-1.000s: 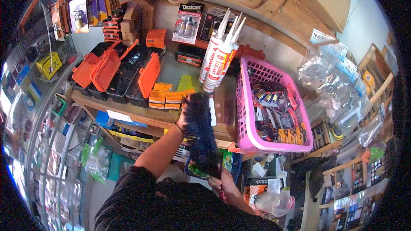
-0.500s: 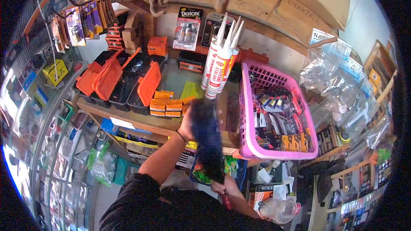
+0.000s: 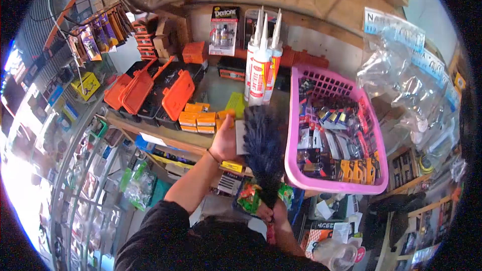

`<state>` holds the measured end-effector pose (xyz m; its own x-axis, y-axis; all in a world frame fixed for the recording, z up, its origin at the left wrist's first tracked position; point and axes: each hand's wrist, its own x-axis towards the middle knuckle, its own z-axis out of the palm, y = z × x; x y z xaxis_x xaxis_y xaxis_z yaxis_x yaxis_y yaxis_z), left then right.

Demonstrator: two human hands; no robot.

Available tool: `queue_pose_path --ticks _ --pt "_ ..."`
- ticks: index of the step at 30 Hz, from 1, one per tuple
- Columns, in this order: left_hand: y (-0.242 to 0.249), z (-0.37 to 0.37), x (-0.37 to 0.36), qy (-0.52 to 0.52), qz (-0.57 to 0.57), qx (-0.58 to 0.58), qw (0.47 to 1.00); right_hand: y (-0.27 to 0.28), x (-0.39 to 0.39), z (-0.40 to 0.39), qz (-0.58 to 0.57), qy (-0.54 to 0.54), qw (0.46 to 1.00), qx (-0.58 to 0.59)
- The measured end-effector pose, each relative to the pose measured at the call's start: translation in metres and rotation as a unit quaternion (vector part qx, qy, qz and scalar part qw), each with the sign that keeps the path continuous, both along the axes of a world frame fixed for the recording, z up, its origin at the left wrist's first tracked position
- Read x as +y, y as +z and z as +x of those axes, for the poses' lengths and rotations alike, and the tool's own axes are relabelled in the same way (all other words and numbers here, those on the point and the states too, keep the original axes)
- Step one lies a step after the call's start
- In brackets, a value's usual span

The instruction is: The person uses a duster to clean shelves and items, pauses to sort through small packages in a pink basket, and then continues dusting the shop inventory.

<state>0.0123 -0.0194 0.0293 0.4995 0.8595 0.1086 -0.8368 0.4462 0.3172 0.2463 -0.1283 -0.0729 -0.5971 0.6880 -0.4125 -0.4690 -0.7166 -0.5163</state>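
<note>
My left hand (image 3: 224, 139) is at the shelf's front edge, its fingers round the side of a flat pale piece (image 3: 241, 137). Beside it a dark blue feathery duster (image 3: 263, 143) slants down to my right hand (image 3: 271, 212), which is closed round its lower end. The duster's bristles overlap the right side of the pale piece. White sealant tubes (image 3: 259, 73) with pointed nozzles stand just behind the duster. Small orange boxes (image 3: 198, 119) and a yellow-green item (image 3: 235, 103) lie to the left of the tubes.
A pink basket (image 3: 337, 186) of packaged goods stands on the right. Black bins with orange lids (image 3: 178, 95) are on the left. Clear plastic bags (image 3: 396, 75) hang at the right; twisted dark cords cross the top. A glass display case (image 3: 75, 185) is at far left.
The view has shifted a little. The duster has moved slightly right relative to my left hand, and the pale piece beside my left fingers now shows.
</note>
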Motion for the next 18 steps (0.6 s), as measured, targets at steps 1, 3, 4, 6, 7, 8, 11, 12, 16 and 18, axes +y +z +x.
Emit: queue_pose_path --ticks 1,3,4,6,7,8,11,12,16,18 --pt "0.002 0.002 -0.001 0.035 -0.018 0.008 0.999 -0.053 0.0 0.001 0.156 0.082 0.957 -0.231" --pt "-0.012 -0.004 0.01 -0.044 0.067 -0.126 0.989 -0.004 -0.01 -0.006 0.245 0.128 0.817 -0.507" --pt "-0.009 -0.004 0.008 -0.046 0.07 -0.126 0.989 -0.018 -0.006 -0.003 0.247 0.125 0.816 -0.507" --pt "-0.001 -0.001 0.002 0.005 0.026 -0.106 0.994 -0.06 0.008 0.009 0.393 0.154 0.79 -0.443" --pt "0.0 0.0 0.001 0.005 -0.032 -0.116 0.993 -0.046 0.017 0.025 0.225 0.176 0.944 -0.164" --pt "0.002 -0.001 0.001 0.006 -0.091 -0.124 0.988 -0.04 0.012 0.019 0.23 0.178 0.943 -0.163" --pt "-0.015 -0.006 0.015 -0.069 0.017 -0.128 0.989 0.008 -0.017 -0.015 0.07 0.048 0.996 -0.015" --pt "-0.018 -0.008 0.017 -0.124 0.146 -0.116 0.975 -0.025 -0.014 -0.014 0.072 0.045 0.996 -0.008" --pt "0.011 0.004 0.003 0.054 -0.143 -0.079 0.985 0.002 0.01 -0.012 0.16 0.046 0.975 -0.145" --pt "-0.004 -0.001 0.013 0.039 -0.154 -0.063 0.985 -0.001 -0.004 -0.016 0.149 0.048 0.985 -0.076"
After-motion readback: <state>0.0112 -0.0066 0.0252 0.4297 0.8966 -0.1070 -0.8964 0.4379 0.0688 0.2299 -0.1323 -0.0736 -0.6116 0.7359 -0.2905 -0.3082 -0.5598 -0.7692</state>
